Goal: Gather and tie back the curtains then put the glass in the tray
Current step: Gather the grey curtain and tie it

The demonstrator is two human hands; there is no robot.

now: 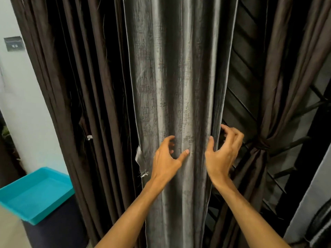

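A silvery grey curtain (179, 77) hangs straight down the middle of the view. My left hand (167, 159) is on its front at waist height, bent fingers and thumb pinching a fold of the fabric. My right hand (223, 152) is at the curtain's right edge, thumb in front of the fabric and bent fingers spread past the edge, not closed on it. A dark brown curtain (86, 97) hangs loose on the left. Another brown curtain (279, 83) on the right is bunched by a tie (261, 146). A turquoise tray (59, 189) sits at the lower left. No glass is in view.
Behind the curtains is a dark window with slanted bars (245, 83). A pale wall with a switch plate (14, 44) is on the left. The tray rests on a dark stool or seat (53, 228). A grey panel and a dark round object (317, 226) stand at the lower right.
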